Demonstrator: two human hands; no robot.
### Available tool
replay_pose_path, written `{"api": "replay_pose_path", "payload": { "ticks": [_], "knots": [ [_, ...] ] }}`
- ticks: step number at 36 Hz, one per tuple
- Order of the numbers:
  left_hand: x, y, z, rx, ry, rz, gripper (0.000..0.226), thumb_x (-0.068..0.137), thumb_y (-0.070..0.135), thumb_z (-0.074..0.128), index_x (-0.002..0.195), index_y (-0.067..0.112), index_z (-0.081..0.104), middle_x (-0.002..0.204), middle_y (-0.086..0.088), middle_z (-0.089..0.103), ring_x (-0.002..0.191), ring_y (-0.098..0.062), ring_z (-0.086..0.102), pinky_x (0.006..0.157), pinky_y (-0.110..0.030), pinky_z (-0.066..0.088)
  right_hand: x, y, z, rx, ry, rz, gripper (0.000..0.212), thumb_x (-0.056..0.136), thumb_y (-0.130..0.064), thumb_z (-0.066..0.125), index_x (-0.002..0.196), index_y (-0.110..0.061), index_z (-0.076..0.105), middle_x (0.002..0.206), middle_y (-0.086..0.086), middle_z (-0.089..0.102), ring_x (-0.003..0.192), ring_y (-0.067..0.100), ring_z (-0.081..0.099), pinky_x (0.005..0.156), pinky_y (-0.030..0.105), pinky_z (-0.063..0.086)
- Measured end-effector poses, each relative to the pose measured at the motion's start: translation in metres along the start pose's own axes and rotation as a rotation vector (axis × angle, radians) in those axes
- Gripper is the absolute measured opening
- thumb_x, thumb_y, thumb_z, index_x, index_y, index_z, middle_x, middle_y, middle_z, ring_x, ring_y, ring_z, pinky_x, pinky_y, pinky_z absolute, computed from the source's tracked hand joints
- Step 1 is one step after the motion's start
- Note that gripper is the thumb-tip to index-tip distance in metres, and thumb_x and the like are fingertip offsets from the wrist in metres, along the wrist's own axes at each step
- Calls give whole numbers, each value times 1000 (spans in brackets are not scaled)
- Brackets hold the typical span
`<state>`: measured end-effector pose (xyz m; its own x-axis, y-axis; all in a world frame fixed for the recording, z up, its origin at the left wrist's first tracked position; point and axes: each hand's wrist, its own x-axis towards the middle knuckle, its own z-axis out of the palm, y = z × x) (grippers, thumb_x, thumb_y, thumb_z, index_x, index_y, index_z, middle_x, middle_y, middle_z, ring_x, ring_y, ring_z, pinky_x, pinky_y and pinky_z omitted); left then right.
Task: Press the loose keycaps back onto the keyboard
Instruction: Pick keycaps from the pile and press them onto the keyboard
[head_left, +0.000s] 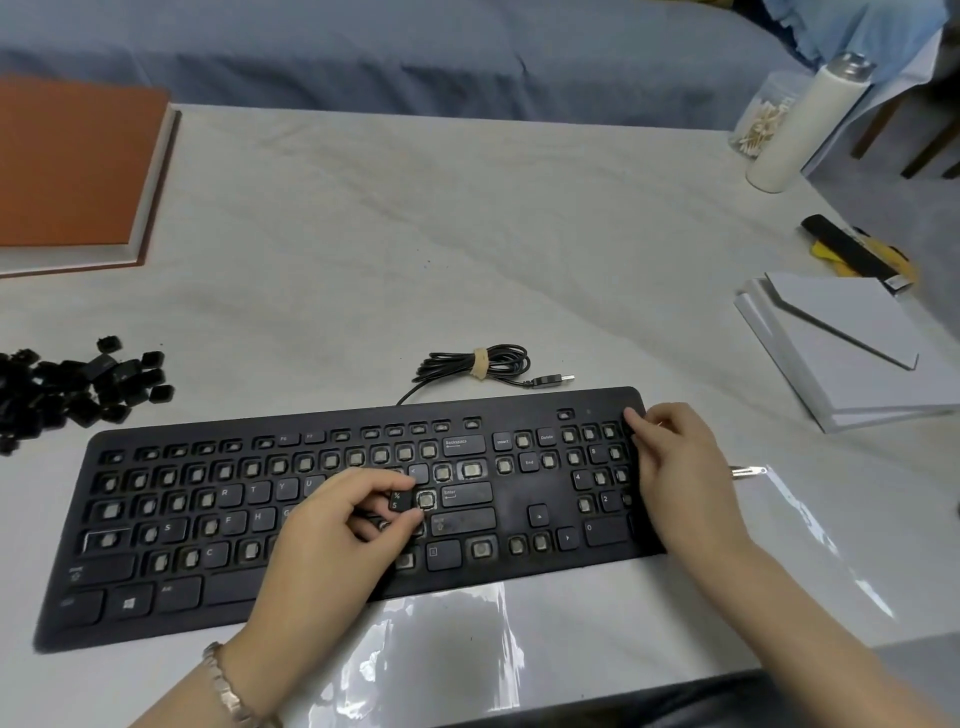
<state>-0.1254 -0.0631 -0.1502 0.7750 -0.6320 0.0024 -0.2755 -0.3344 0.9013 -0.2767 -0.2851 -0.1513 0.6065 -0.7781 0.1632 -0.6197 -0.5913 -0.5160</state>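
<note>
Pinching a keycap marked 5 in our left hand, we are holding it at the middle of the keyboard; our right hand is gripping its right end; loose keycaps are lying on the counter.

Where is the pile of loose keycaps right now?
In the head view, the pile of loose keycaps lies at the far left of the table, just beyond the top-left corner of the keyboard and nearer the person than the orange book.
</note>
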Motion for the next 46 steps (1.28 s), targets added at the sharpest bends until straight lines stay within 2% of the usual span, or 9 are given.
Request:
{"api": "replay_pose_path", "payload": {
  "ticks": [3,7,14,19,23,35,39,43,46],
  "knots": [
    [0,1,0,5,-1,-1,36,68,4,78,75,38,66,65,2,58,55,-2,52,57,-3,40,-5,-1,2,-22,53,-42,23,90,0,50,107,2,65,93,4,51,90,18,41,78,11,23],
    [1,1,0,-2,-4,-9,36,68,4,78,75,37,66,66,1,58,54,-2,52,56,-3,40,0,-1,-1,26,60,-35,21,87,2,55,103,0,68,95,10,60,90,25,53,79,13,29],
    [1,2,0,5,-3,-2,37,68,3,78,76,37,66,65,0,57,54,-2,52,57,-3,40,16,14,-14,162,-41,-34,15,81,-1,64,92,-8,72,86,-6,57,78,-4,52,70,-2,31],
    [2,1,0,7,-2,-7,36,68,4,78,76,37,66,65,1,57,54,-3,52,57,-4,40,28,24,-18,138,-175,-54,16,82,-3,63,92,-15,67,83,-12,53,79,-2,52,69,-2,31],
    [2,2,-1,14,-6,-5,37,68,4,78,76,38,65,66,1,57,55,-2,53,57,-3,40,30,26,-19,110,-243,-97,16,84,-3,61,96,-12,64,87,-4,52,81,-1,50,70,-2,30],
    [2,1,-1,12,-13,-20,35,69,6,78,76,38,66,67,3,58,53,-3,52,57,-4,40,23,24,-18,107,-166,-134,16,84,1,59,96,-6,67,90,1,55,81,-1,50,71,-1,31],
    [2,0,-1,6,-11,-21,35,69,6,78,75,38,66,66,4,57,52,-2,51,56,-4,40,6,17,-8,40,-10,-98,17,85,-3,59,98,-5,70,94,-2,54,81,16,54,73,11,35],
    [3,-1,-1,11,-4,-16,37,68,6,78,75,40,66,65,1,58,51,-3,51,57,-4,40,-10,12,1,-95,64,-181,25,82,-1,62,106,1,66,112,15,59,92,33,57,81,35,46],
    [3,-2,-1,6,-3,-17,36,68,7,78,74,40,66,66,4,59,52,-3,51,57,-4,40,-17,12,3,-99,94,-161,27,85,-6,60,111,-1,64,119,18,56,98,36,55,84,40,44]
  ]
}}
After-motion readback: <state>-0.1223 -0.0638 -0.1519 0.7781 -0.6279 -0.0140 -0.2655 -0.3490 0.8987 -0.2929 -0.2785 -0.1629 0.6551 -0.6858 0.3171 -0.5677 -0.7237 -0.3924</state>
